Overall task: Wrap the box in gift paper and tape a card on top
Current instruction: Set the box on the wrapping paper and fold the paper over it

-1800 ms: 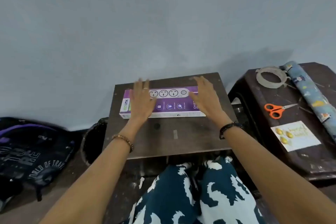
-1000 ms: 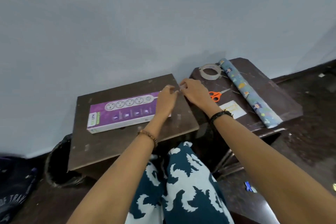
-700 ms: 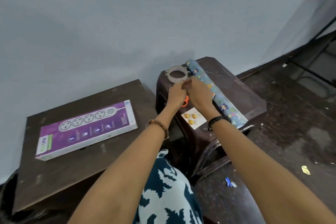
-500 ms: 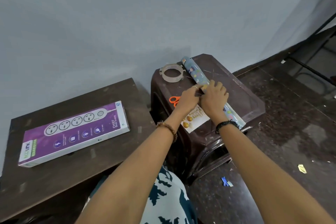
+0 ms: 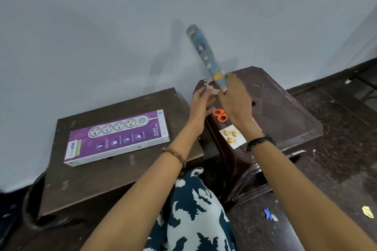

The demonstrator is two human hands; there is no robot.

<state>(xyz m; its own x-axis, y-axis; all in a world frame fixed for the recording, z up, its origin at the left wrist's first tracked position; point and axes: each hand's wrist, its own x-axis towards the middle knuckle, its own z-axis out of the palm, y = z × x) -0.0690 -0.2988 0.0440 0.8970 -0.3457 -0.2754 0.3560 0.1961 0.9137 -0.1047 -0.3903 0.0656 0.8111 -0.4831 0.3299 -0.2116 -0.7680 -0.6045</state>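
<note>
- The box [image 5: 117,137] is parked flat on the left table [image 5: 98,177], long axis running left-right with the right end tipped a bit further away. Not wrapped at all yet, so the task is judged to be right at the start.
- The left hand [image 5: 201,106] is seen just right of the box, fingers loosely spread and apparently nothing gripped. It's floating right beside the low end of the roll, with the fingertips near the tape [image 5: 210,87], which is mostly hidden behind it.
- The roll [image 5: 206,57] is lifted off the stool [image 5: 285,112] and is gripped at its low end by the right hand [image 5: 234,100], fingers curled round it. Its long axis points up and a little left, far end up against the wall, and it's a bit blurred.
- Key bit for the next move, as a guess: the roll has to be carried left and laid down by the box. The box lies left of both hands, and the left hand is the nearer one to it, so that hand is probably best placed to steady the box or catch the loose paper edge.
- Scissors [image 5: 220,115] and the card [image 5: 232,136] are left lying on the stool, partly tucked under the right hand and wrist.
</note>
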